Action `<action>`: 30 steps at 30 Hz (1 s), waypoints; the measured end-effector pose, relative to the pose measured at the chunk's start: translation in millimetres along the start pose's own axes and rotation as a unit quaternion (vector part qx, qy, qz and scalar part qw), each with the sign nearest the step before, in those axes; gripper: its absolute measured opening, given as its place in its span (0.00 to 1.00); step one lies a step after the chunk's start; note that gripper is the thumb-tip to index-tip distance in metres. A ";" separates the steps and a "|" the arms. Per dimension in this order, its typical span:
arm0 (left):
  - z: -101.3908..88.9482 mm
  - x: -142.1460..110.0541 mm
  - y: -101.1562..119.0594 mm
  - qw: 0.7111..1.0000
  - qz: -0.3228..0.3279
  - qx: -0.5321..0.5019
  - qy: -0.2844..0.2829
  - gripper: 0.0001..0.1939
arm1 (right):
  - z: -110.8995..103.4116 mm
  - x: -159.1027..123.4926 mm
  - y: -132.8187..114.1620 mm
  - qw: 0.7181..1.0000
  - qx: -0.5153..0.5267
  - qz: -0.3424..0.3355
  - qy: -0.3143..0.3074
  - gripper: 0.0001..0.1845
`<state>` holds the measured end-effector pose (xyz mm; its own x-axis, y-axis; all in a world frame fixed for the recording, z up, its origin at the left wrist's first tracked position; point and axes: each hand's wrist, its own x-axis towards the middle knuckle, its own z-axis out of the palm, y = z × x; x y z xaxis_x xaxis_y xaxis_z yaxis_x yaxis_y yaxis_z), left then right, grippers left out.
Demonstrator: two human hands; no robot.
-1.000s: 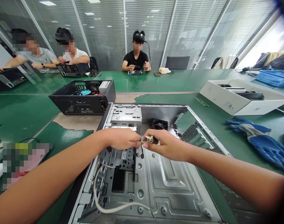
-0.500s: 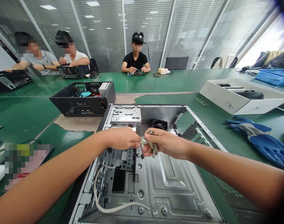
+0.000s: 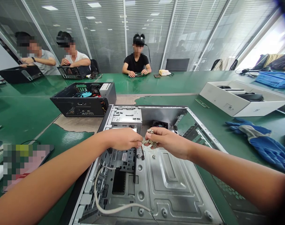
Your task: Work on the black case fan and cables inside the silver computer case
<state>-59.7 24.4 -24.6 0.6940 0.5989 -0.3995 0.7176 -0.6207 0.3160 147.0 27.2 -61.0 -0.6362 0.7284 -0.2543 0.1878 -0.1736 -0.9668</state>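
Over an open computer case [image 3: 177, 187] lying on its side, my two hands meet around a bundled beige cable [image 3: 151, 143]. My left hand [image 3: 127, 139] pinches the bundle's left end. My right hand [image 3: 167, 140] grips its looped part between thumb and fingers. A small black connector [image 3: 142, 157] dangles from the bundle on a short dark lead, above the metal panel. Another grey-white cable [image 3: 97, 200] curves loose along the left inside of the case and ends in thin wires. A black fan [image 3: 160, 124] sits at the case's far wall.
Beyond stands a second black computer case [image 3: 83, 104] holding a blue fan. On the right are blue work gloves [image 3: 261, 140], a white box [image 3: 243, 103] and a green memory stick [image 3: 202, 103]. Co-workers [image 3: 137, 62] sit across the green table [image 3: 179, 84].
The fingers of my right hand have shifted on the looped cable, drawing up closer to it. The black connector now hangs more in view. At far left, a co-worker has tilted a case.
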 end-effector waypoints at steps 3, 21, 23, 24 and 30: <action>-0.4 -0.6 1.2 1.000 -0.008 0.026 0.014 0.14 | -0.7 -1.3 -0.4 1.000 0.008 0.007 0.002 0.17; 3.6 -2.3 -2.5 0.998 0.007 0.028 0.054 0.16 | 3.6 -1.5 -6.6 0.999 0.021 -0.023 0.016 0.25; 4.3 -1.0 -3.2 0.998 0.008 0.027 0.058 0.16 | 2.7 -0.7 -6.8 0.999 -0.015 -0.035 0.037 0.26; 4.7 -0.1 -3.5 0.998 0.011 0.032 0.060 0.16 | 2.1 -0.4 -6.9 0.997 -0.037 -0.040 0.050 0.26; 8.4 5.0 -0.9 0.992 0.035 0.059 0.107 0.16 | -0.3 -1.3 -8.8 0.984 -0.135 -0.080 0.081 0.20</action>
<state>-57.4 23.7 -34.0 0.7481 0.6375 -0.1843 0.6634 -0.7121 0.2297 146.5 27.9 -52.1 -0.5505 0.8318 -0.0711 0.3010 0.1184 -0.9462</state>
